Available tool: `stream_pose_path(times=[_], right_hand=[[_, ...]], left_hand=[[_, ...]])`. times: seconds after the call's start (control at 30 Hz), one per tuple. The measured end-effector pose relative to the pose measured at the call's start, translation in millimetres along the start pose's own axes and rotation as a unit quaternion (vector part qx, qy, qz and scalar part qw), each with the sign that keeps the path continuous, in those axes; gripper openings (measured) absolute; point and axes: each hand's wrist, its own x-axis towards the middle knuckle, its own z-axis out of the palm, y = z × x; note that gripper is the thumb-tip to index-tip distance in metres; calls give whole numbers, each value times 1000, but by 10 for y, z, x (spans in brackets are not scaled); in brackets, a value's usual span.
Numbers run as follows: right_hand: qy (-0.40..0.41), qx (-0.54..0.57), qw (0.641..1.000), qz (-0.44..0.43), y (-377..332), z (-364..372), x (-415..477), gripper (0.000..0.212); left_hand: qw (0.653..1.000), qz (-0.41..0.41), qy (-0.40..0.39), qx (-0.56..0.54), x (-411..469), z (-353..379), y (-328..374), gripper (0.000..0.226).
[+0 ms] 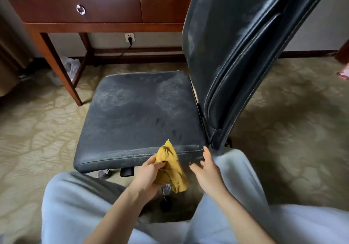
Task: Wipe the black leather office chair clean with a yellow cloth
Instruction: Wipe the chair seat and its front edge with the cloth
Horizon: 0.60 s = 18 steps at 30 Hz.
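The black leather office chair [143,115] stands on the patterned carpet [37,130], its backrest to the right of the seat. Behind it stands the dark wooden desk [94,11], a wall socket [129,37] beneath. Before the seat's near edge, the left hand [149,175] holds the crumpled yellow cloth [171,166], with the right hand [206,168] just beside it.

chair backrest [245,36]: top cut off | chair base [166,204]: mostly hidden

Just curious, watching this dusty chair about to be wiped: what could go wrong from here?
The yellow cloth is bunched small in the left hand, so it may only smear the grey dust on the seat. The chair may also shift when pushed, since the right hand is open and not holding it.
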Motion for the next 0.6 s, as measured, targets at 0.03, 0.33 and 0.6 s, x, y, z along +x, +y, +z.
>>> stream_pose_path(times=[0.03,0.33,0.6], right_hand=[[29,51,998,38,10,-41,62,71],[185,-36,982,-15,-89,-390,418,45],[226,-84,970,-43,45,-360,492,51]], left_hand=[[1000,-1,-5,10,11,20,-3,33],[997,-2,-31,64,156,256,154,34],[990,-1,-108,86,286,410,228,35]])
